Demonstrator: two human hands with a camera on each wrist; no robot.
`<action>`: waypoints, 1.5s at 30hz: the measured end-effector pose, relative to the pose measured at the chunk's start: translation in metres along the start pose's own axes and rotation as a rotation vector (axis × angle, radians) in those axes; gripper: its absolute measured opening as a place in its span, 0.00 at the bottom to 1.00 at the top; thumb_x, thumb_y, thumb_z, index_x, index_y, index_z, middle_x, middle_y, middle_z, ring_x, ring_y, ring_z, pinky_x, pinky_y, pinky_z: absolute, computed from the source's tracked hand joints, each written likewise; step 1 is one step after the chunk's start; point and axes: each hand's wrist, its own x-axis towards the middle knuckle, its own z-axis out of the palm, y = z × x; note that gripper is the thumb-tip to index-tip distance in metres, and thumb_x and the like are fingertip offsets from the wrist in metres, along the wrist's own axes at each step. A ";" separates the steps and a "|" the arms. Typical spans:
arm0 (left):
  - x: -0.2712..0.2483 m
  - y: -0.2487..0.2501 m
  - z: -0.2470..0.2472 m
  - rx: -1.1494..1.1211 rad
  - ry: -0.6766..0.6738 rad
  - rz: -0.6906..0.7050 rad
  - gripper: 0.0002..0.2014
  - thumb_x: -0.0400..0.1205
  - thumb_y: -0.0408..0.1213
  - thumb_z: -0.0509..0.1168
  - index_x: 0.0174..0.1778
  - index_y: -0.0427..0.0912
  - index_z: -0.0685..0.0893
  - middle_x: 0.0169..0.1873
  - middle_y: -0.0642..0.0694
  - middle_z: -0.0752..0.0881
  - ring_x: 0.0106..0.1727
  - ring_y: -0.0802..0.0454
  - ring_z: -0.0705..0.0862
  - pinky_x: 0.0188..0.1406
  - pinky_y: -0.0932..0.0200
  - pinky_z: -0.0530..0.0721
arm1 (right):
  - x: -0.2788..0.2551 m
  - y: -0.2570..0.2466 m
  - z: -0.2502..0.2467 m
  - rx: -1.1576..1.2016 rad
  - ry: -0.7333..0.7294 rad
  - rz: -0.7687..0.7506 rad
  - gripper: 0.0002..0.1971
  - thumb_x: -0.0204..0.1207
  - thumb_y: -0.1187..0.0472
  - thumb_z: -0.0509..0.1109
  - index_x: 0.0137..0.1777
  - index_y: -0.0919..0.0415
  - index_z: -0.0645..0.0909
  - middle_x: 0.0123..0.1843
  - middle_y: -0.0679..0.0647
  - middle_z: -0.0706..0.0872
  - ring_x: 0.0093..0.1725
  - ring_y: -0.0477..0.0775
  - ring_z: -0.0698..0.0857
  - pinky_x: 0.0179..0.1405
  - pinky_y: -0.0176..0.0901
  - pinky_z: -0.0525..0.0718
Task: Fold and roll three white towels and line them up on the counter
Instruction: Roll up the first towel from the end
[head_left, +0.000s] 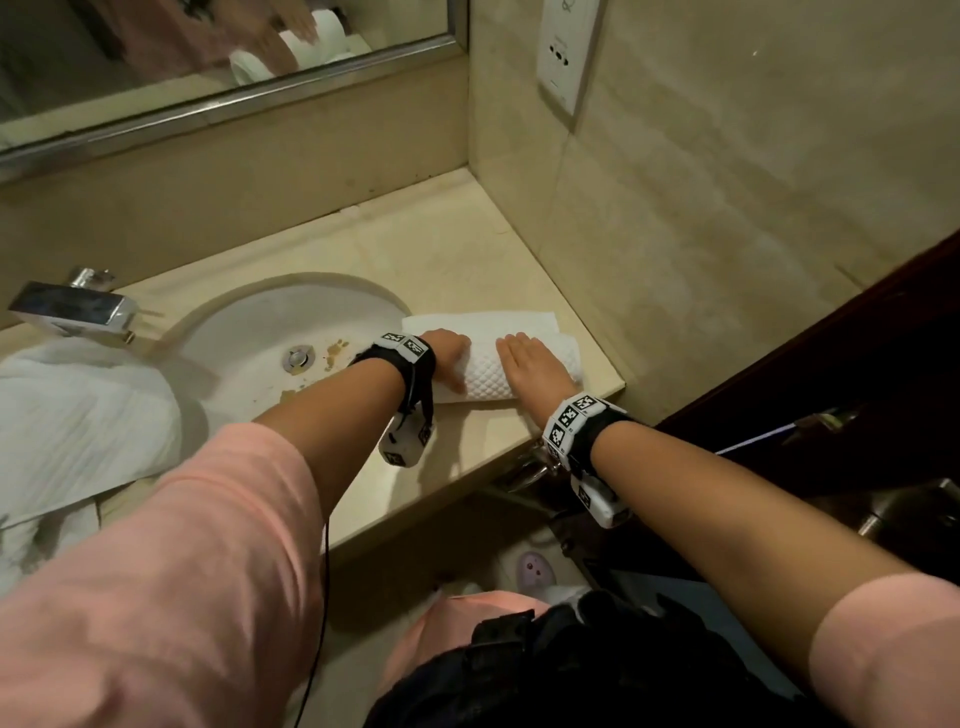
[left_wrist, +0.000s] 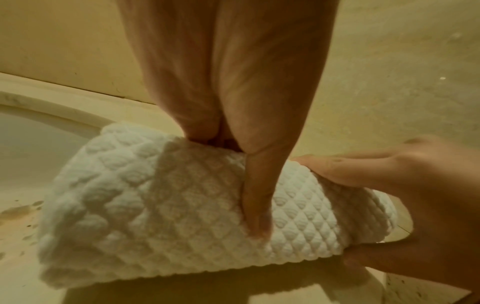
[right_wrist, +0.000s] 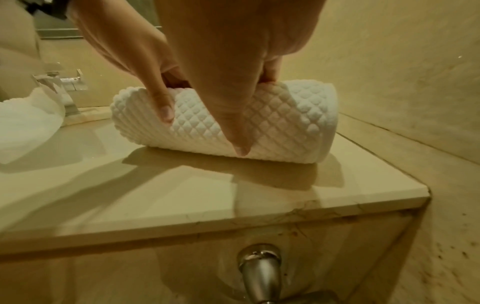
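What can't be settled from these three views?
- Left hand fingertips: hidden behind the rolled towel in every view.
- The roll's unrolled tail: head view shows a flat part behind; the wrist views hide it.
- Loose towels left of the sink: cut by the head view's edge, count unclear.
- Mirror reflection: blurred.
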 end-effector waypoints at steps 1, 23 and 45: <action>-0.001 0.000 0.000 -0.012 0.000 -0.001 0.29 0.72 0.46 0.76 0.64 0.38 0.75 0.61 0.40 0.81 0.62 0.42 0.79 0.61 0.51 0.76 | 0.004 0.000 -0.001 -0.008 -0.014 0.001 0.36 0.77 0.73 0.66 0.81 0.74 0.51 0.80 0.69 0.61 0.80 0.67 0.61 0.81 0.55 0.58; -0.018 0.027 0.050 0.254 0.381 -0.043 0.28 0.84 0.24 0.53 0.79 0.23 0.51 0.76 0.26 0.63 0.78 0.32 0.62 0.81 0.43 0.55 | 0.058 0.019 -0.042 0.076 -0.343 0.020 0.28 0.60 0.63 0.83 0.59 0.64 0.77 0.51 0.59 0.87 0.50 0.60 0.87 0.44 0.46 0.83; 0.013 0.001 -0.021 0.095 0.015 -0.001 0.22 0.76 0.41 0.69 0.64 0.36 0.76 0.60 0.38 0.83 0.60 0.39 0.82 0.58 0.50 0.80 | 0.043 0.006 -0.012 0.081 -0.034 0.098 0.32 0.76 0.72 0.64 0.79 0.72 0.57 0.80 0.67 0.63 0.80 0.65 0.61 0.81 0.53 0.56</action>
